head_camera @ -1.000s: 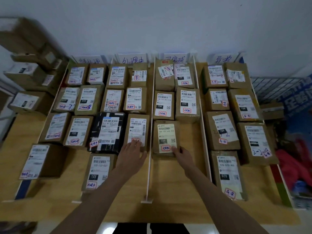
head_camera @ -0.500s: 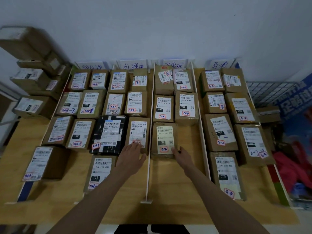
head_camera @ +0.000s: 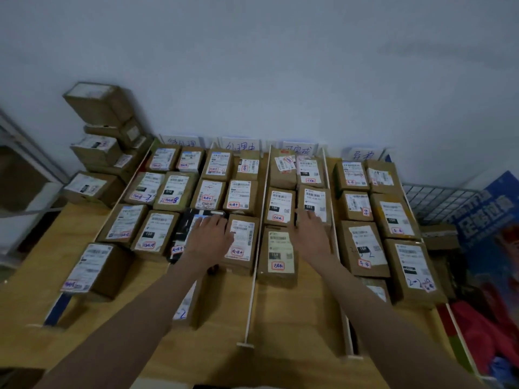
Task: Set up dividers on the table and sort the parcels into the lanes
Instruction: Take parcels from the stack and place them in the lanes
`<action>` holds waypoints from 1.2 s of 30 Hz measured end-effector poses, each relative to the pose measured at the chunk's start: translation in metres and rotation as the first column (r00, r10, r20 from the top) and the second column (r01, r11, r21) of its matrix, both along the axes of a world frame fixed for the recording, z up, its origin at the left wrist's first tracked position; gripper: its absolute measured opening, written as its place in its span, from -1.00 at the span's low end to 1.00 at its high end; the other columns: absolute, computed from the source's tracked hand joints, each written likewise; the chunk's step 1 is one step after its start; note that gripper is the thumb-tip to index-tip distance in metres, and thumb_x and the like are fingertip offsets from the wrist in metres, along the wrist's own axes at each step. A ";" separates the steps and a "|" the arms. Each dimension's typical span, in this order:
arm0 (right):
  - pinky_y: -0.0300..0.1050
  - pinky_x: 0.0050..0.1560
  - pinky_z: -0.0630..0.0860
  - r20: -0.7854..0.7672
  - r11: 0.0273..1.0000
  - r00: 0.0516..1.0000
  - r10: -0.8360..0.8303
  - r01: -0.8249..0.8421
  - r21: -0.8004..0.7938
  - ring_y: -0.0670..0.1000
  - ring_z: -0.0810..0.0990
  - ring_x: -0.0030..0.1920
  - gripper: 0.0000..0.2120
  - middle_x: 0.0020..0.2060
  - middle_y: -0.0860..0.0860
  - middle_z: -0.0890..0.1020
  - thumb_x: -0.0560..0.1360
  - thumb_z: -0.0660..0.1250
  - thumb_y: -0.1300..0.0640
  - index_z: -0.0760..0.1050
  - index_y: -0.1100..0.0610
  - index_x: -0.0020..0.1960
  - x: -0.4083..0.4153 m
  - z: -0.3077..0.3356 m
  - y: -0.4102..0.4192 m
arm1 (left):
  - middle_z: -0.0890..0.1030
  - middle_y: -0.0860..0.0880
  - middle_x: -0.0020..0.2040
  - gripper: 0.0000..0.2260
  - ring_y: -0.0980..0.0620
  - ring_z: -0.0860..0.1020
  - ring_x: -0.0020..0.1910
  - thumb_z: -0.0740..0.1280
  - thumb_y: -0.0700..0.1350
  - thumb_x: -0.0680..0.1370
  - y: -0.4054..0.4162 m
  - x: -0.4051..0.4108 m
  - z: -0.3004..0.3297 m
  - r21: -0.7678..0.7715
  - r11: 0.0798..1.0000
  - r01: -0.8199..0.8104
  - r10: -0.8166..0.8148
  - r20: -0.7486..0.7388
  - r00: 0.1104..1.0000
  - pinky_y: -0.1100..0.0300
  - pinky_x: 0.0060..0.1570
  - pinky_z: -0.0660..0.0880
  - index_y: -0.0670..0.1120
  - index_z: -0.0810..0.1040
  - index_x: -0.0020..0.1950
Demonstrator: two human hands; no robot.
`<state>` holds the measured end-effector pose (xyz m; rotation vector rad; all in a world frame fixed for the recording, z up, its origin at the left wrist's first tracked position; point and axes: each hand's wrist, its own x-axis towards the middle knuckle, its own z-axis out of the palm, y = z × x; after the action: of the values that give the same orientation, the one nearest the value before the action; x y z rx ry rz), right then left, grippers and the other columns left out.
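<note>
the brown cardboard parcels with white labels (head_camera: 278, 252) are lying flat in four lanes on the pale wooden table (head_camera: 36, 279), long axes running away from the person. three thin white dividers (head_camera: 257, 248) are showing between the lanes, pointing the same way. the left hand (head_camera: 212, 234) is resting with straight fingers on the black wrapped parcel (head_camera: 185, 228); under the right hand's (head_camera: 311, 234) straight fingers is lying the brown parcel marked 032 (head_camera: 316, 204). six more boxes are sitting stacked at far left (head_camera: 98, 141).
</note>
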<state>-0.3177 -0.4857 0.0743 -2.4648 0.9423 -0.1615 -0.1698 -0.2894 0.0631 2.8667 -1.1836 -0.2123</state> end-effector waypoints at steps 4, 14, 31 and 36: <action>0.05 0.40 0.35 -0.010 0.976 0.986 0.166 -0.166 -0.144 0.12 0.35 0.42 -0.56 0.40 0.08 0.41 0.66 0.13 -0.02 0.32 0.14 0.47 0.028 0.017 0.047 | 0.32 -0.08 0.52 -0.52 -0.07 0.24 0.51 0.06 0.13 0.67 0.046 0.007 0.016 -0.019 0.995 -0.102 0.103 0.068 0.992 -0.03 0.53 0.04 -0.08 0.29 0.52; 0.12 0.54 0.15 -0.030 0.892 0.930 0.367 -0.361 -0.274 0.12 0.23 0.52 -0.51 0.50 0.07 0.32 0.67 0.02 -0.08 0.22 0.09 0.54 0.076 0.033 0.164 | 0.37 -0.07 0.49 -0.54 -0.06 0.28 0.49 0.05 0.13 0.65 0.179 0.025 0.033 -0.065 0.965 -0.253 0.260 0.150 0.954 -0.06 0.51 0.13 -0.06 0.34 0.48; 0.09 0.52 0.16 -0.058 0.925 0.945 0.321 -0.326 -0.193 0.08 0.25 0.50 -0.53 0.48 0.03 0.34 0.68 0.01 -0.09 0.24 0.07 0.52 0.145 0.023 0.369 | 0.32 -0.05 0.52 -0.53 -0.05 0.23 0.51 -0.01 0.15 0.67 0.381 0.097 0.031 -0.091 0.962 -0.257 0.266 0.116 0.957 -0.04 0.52 0.08 -0.03 0.33 0.50; 0.08 0.52 0.19 -0.072 0.932 0.955 0.287 -0.296 -0.208 0.09 0.28 0.50 -0.51 0.47 0.04 0.37 0.67 0.02 -0.11 0.25 0.08 0.52 0.178 0.020 0.382 | 0.34 -0.04 0.51 -0.53 -0.03 0.26 0.50 0.01 0.16 0.66 0.393 0.136 0.024 -0.116 0.959 -0.260 0.271 0.092 0.958 -0.04 0.52 0.09 -0.01 0.35 0.49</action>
<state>-0.1401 -0.1041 0.0947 -2.7860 0.5884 -0.1177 -0.0342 0.1033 0.0871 2.9352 -0.7800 0.0111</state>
